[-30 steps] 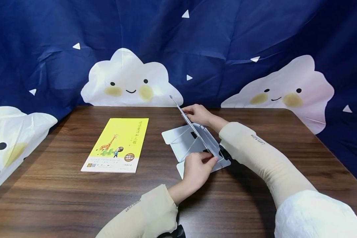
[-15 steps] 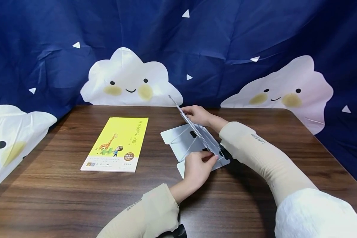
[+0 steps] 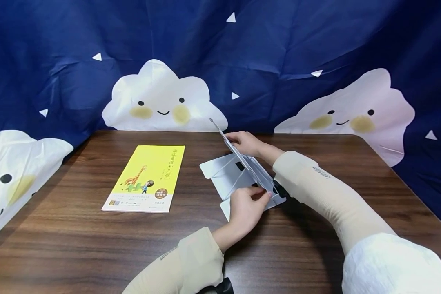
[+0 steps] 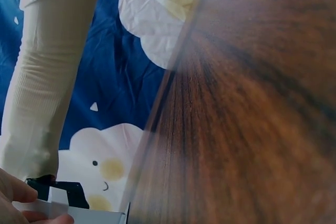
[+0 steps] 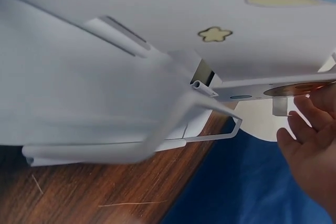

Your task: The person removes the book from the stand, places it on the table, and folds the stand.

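Observation:
A pale folding book stand [image 3: 224,173] stands partly unfolded on the table, its tilted upper panel [image 3: 242,158] seen nearly edge-on. My left hand [image 3: 244,206] pinches the panel's near lower edge between thumb and fingers. At the far edge, my right hand [image 3: 246,143] grips the same panel, some fingertips hidden behind it. The left wrist view catches the left hand's fingertips [image 4: 29,195] around a narrow strip of the stand [image 4: 94,215]. Close up in the right wrist view are the panel's printed face [image 5: 262,40], a bent wire support [image 5: 210,137] and curled fingers [image 5: 299,129] at its edge.
A yellow book [image 3: 147,175] with a giraffe on its cover lies flat to the left of the stand. Both rest on a dark wooden table [image 3: 77,241]. Behind hangs a blue curtain [image 3: 257,49] with smiling clouds.

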Demonstrator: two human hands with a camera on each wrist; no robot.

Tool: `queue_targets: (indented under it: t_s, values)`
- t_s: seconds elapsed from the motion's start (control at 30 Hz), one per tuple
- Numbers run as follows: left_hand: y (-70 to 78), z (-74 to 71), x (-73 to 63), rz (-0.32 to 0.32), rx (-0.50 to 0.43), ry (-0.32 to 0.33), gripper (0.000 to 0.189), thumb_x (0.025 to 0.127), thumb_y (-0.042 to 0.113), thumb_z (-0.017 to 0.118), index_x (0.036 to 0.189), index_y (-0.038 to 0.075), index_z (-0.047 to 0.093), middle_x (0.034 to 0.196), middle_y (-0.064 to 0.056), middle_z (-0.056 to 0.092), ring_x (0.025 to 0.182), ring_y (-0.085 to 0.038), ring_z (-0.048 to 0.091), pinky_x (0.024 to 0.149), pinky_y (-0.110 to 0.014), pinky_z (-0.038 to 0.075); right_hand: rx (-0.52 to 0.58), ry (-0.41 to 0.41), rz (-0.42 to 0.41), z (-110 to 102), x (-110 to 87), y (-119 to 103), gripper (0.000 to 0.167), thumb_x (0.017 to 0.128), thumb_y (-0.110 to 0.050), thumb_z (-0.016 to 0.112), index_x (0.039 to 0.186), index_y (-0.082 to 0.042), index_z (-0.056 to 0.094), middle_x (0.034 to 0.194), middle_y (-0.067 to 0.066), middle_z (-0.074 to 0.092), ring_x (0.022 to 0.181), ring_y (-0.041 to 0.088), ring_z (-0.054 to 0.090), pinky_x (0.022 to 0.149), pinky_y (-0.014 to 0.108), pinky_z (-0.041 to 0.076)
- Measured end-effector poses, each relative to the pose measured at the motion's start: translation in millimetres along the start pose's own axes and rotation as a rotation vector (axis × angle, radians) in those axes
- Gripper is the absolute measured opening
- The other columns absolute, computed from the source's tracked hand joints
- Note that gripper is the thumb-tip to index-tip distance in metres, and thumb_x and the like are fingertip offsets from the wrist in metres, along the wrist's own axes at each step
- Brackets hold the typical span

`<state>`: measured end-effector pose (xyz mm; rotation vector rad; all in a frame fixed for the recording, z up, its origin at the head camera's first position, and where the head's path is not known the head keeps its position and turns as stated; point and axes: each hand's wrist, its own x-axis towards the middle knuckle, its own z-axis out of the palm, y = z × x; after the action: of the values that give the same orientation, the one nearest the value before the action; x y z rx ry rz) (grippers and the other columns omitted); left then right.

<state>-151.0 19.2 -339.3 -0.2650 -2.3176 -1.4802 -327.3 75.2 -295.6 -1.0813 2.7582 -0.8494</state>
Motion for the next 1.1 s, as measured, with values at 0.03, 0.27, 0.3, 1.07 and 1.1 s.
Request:
queue_targets:
  t_s: [0.03,0.27,0.3,1.07,1.1]
  values:
    - [0.0,0.4,0.0,-0.002,-0.003,-0.002,0.013,0.072,0.019,0.067,0.077,0.007,0.07,0.068,0.005,0.063,0.064,-0.001,0.055,0.056,-0.015,0.042,-0.007,-0.002,0.002,-1,-0.6,0,0.038,0.086,0.0,0.045,0.124,-0.002,0.045,0.112,0.012,0.054,0.095,0.02,0.049,0.084,0.032,0.037]
    - [1.3,-2.3,-0.1,-0.057,-0.056,-0.023,0.018,0.071,0.019,0.067,0.081,0.004,0.067,0.066,0.004,0.063,0.062,-0.001,0.055,0.056,-0.017,0.042,-0.048,-0.027,0.039,-5,-4.2,-2,0.038,0.087,-0.003,0.045,0.125,-0.003,0.044,0.115,0.012,0.052,0.095,0.021,0.049,0.084,0.032,0.037]
    - [1.8,-3.2,0.2,-0.061,-0.058,-0.032,0.018,0.071,0.02,0.067,0.081,0.004,0.067,0.066,0.004,0.063,0.062,-0.001,0.055,0.057,-0.017,0.042,-0.056,-0.034,0.046,-6,-5.2,-3,0.039,0.087,-0.004,0.045,0.126,-0.004,0.044,0.115,0.012,0.052,0.093,0.021,0.049,0.083,0.032,0.037]
    - [3.8,-31.1,4.1,-0.057,-0.018,-0.257,0.036,0.072,0.02,0.067,0.097,-0.004,0.059,0.087,-0.01,0.063,0.076,-0.017,0.061,0.065,-0.021,0.046,-0.088,0.001,0.029,-28,-47.9,-20,0.041,0.087,-0.012,0.049,0.125,0.002,0.042,0.124,0.015,0.044,0.115,0.025,0.037,0.093,0.036,0.03]
    - [3.3,-33.6,4.8,-0.045,-0.004,-0.261,0.037,0.072,0.021,0.067,0.098,-0.004,0.059,0.09,-0.011,0.062,0.079,-0.02,0.06,0.067,-0.023,0.046,-0.083,0.005,0.026,-29,-49.4,-20,0.04,0.087,-0.012,0.049,0.125,0.002,0.042,0.124,0.015,0.044,0.115,0.024,0.038,0.093,0.036,0.031]
